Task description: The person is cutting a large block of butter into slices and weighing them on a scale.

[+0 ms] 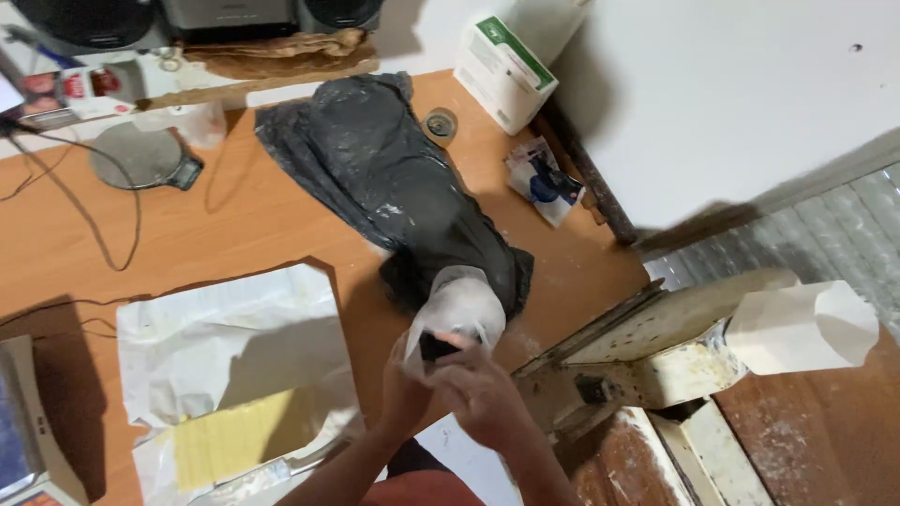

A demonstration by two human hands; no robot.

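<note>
A black plastic bag [394, 178] lies across the orange-brown table [244, 225], dusted with white powder. At its near end a white inner bag [459, 305] sticks out. My left hand [403, 389] and my right hand [483, 394] meet at that white opening, fingers closed on its edge. A small dark object [436, 347] sits between my fingers; what it is cannot be told.
White paper sheets [234, 365] with a yellow slab [234, 436] lie at the near left. A round kitchen scale [145, 157], cables, a white-and-green box [506, 70], a small packet [542, 180] and a worn metal machine [656, 356] with a white paper cover stand around.
</note>
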